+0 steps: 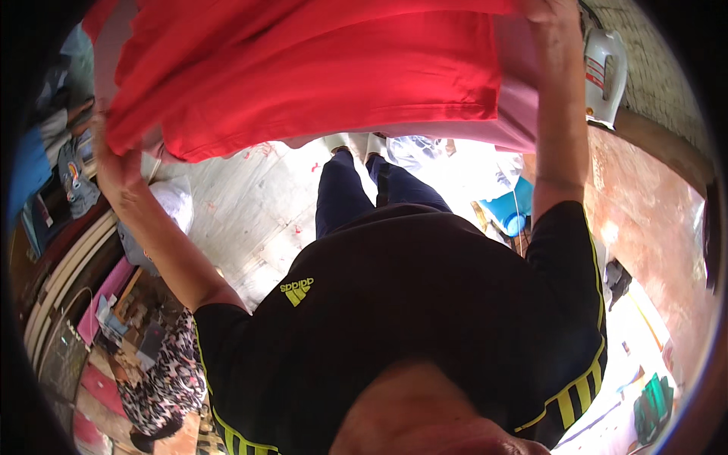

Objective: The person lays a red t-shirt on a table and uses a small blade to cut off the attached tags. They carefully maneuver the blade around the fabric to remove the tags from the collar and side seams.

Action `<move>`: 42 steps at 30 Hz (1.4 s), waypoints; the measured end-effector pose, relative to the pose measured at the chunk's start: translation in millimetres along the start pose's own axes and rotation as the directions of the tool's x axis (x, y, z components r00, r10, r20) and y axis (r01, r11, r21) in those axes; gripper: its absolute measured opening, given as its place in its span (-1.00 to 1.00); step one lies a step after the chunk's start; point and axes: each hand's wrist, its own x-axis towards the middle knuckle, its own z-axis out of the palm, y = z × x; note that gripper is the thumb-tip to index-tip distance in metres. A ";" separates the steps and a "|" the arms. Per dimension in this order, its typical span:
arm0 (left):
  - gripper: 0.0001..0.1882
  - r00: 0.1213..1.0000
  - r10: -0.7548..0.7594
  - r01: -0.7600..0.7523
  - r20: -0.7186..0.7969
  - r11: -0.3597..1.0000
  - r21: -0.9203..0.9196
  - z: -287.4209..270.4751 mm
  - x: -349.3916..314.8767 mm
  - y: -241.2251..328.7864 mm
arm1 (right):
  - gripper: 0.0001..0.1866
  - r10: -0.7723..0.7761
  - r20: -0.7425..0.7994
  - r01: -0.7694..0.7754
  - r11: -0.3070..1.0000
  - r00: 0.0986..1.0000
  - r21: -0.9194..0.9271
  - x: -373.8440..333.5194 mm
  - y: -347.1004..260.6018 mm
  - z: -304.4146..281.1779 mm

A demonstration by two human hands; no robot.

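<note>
A wide red cloth (326, 83) hangs stretched between my raised arms, its straight hem with a stitched line at the bottom. A duller pink layer (519, 83) shows behind and beside it at the right. My left hand (120, 159) grips the cloth at its lower left edge, the fingers partly hidden by the folds. Up at the top right, my right hand (547, 10) holds the cloth near its upper edge; it is blurred and cut by the picture's rim. The cloth's upper part lies out of view.
Tiled floor (227, 205) shows below the cloth. A white jug-like container (603, 76) stands on a ledge at the right. Clear plastic bags and a blue container (506, 206) are near my legs. At the lower left is a person in patterned clothing (167, 383), near cluttered shelves.
</note>
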 end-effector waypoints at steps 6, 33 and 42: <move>-0.62 0.929 0.283 -0.351 0.239 0.880 0.321 33.6 57.0 -54.1 | -0.67 -0.383 0.009 0.306 0.722 0.924 -0.620 1.6 67.6 11.4; -0.72 0.804 0.394 -0.587 0.446 0.402 0.703 -41.0 -89.4 -123.1 | -0.78 0.034 0.487 0.393 0.544 0.873 -0.742 -98.4 221.3 124.4; -0.66 0.775 0.394 -0.621 0.494 0.334 0.709 -50.7 -83.8 -99.3 | -0.54 0.218 0.645 0.603 0.234 0.732 -0.763 -100.2 267.6 221.8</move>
